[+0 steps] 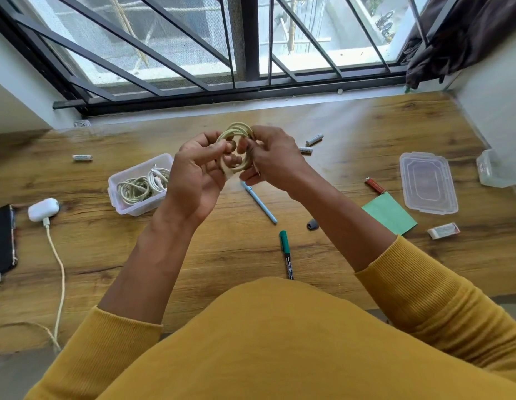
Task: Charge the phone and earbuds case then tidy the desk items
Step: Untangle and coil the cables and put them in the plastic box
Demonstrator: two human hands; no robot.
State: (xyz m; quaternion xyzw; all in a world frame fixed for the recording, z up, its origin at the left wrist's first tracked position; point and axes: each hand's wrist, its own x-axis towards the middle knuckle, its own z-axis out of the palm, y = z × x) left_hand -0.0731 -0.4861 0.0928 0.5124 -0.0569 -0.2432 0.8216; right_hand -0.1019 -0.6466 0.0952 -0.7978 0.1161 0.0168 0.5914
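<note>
A coiled cream cable [238,131] is raised above the middle of the wooden desk [222,255], and both hands hold it. My left hand [197,176] grips its lower left side; my right hand [269,158] pinches the right side of the coil. At the far left a white earbuds case [43,209] lies with a cream charging cable [59,272] plugged into it. The black phone [2,238] lies beside it at the frame's edge, with a white plug at its lower end. An open clear box [118,180] left of my hands holds several coiled cables.
Loose on the desk: batteries [82,157] [314,139], a red battery [374,185], a blue pen [261,203], a green marker [286,252], a small grey piece [312,224], green paper [391,213], an eraser [443,230], a clear lid [428,181] and another clear container [495,168]. A barred window runs behind.
</note>
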